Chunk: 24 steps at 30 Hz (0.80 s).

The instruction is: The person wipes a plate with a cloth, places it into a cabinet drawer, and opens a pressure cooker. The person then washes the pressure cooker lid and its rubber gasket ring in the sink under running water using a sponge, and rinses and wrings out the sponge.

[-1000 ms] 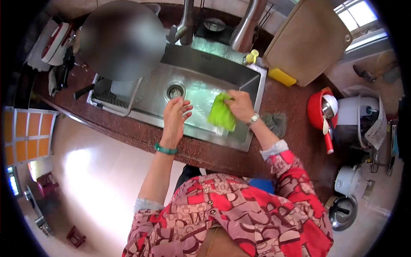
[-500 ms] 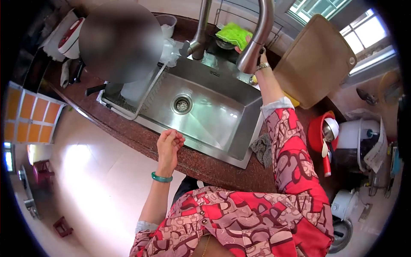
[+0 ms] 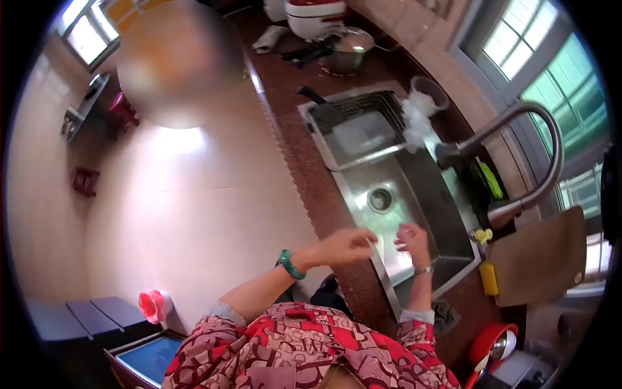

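Observation:
My left hand [image 3: 353, 246], a green bangle on its wrist, is over the near rim of the steel sink [image 3: 414, 194]. Its fingers are loosely bent and nothing shows in them. Above the basin, a small gap away, my right hand [image 3: 412, 240] has its fingers apart and holds nothing I can see; a metal watch band circles that wrist. Past the curved faucet [image 3: 551, 139] lies a bright green cloth-like pad [image 3: 491, 180]. A wire rack [image 3: 366, 158] with a whitish tray [image 3: 364, 135] spans the sink's far end.
A brown cutting board [image 3: 544, 256] leans right of the sink, with a yellow block [image 3: 489, 279] beside it. A grey rag [image 3: 446, 316] and red bowl [image 3: 490, 340] sit nearer me. A pot [image 3: 348, 55] stands farther along the counter [image 3: 285, 110].
My right hand has left the green pad and come back over the basin. My left hand has moved toward it. The view has turned left, showing more floor.

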Each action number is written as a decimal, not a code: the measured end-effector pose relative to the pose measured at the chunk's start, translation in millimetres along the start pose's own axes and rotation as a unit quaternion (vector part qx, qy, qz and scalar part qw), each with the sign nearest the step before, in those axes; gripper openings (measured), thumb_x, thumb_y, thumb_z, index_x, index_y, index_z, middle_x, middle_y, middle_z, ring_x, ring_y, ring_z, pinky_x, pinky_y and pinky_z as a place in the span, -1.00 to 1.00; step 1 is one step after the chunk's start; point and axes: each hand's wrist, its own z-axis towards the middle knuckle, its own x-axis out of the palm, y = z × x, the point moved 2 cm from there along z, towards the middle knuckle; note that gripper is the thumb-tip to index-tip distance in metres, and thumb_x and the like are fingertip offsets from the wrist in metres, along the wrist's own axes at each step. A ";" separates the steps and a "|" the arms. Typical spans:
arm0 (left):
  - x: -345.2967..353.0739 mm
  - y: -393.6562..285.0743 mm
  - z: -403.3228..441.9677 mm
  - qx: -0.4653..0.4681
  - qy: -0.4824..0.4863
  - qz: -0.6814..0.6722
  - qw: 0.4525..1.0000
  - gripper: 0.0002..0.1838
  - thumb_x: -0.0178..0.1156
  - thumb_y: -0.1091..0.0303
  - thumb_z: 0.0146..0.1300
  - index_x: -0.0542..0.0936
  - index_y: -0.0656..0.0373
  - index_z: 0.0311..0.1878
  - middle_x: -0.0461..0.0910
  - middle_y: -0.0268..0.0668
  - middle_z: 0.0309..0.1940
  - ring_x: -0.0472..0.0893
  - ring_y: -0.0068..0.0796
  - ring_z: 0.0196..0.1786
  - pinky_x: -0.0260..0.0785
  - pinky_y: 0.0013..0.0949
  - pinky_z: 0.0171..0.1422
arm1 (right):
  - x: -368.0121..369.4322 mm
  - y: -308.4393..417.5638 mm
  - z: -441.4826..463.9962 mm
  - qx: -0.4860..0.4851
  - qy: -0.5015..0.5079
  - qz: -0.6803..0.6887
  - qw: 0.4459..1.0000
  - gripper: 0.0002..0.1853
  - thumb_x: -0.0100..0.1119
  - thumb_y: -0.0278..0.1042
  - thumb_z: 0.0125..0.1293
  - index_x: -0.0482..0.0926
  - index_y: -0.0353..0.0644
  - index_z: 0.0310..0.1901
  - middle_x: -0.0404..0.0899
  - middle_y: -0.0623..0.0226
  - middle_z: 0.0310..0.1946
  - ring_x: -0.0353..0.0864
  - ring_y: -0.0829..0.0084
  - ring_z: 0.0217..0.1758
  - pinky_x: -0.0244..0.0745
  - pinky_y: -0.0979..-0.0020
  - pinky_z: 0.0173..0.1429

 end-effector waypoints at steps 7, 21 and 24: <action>-83.6 8.7 -90.4 0.009 -0.184 -0.008 0.983 -0.73 0.15 0.32 0.18 0.50 0.23 -0.08 0.56 -0.33 -0.34 0.50 -0.60 -0.25 0.39 -0.46 -0.11 | 113.3 114.3 -32.9 -0.109 -0.110 0.029 0.988 -0.77 -0.01 -0.34 0.27 0.51 -0.30 -0.14 0.55 0.29 -0.46 0.52 0.59 -0.57 0.34 0.62 -0.57; -239.7 135.5 -389.2 -0.129 -0.501 -0.171 0.839 -0.75 0.14 0.26 0.22 0.51 0.27 -0.18 0.57 -0.28 -0.38 0.57 -0.50 -0.32 0.41 -0.48 -0.21 | 468.6 162.3 3.9 -0.350 0.184 -0.304 0.867 -0.77 0.05 -0.27 0.13 0.56 -0.22 -0.26 0.55 0.01 -0.42 0.55 0.06 -0.32 0.44 0.23 -0.22; -265.9 132.2 -393.2 -0.125 -0.539 -0.224 0.802 -0.75 0.14 0.24 0.23 0.51 0.24 -0.18 0.57 -0.28 -0.38 0.57 -0.51 -0.34 0.39 -0.50 -0.24 | 503.7 193.4 52.5 -0.381 0.133 -0.293 0.867 -0.76 0.05 -0.30 0.12 0.56 -0.20 -0.21 0.52 -0.01 -0.37 0.52 0.05 -0.29 0.42 0.22 -0.19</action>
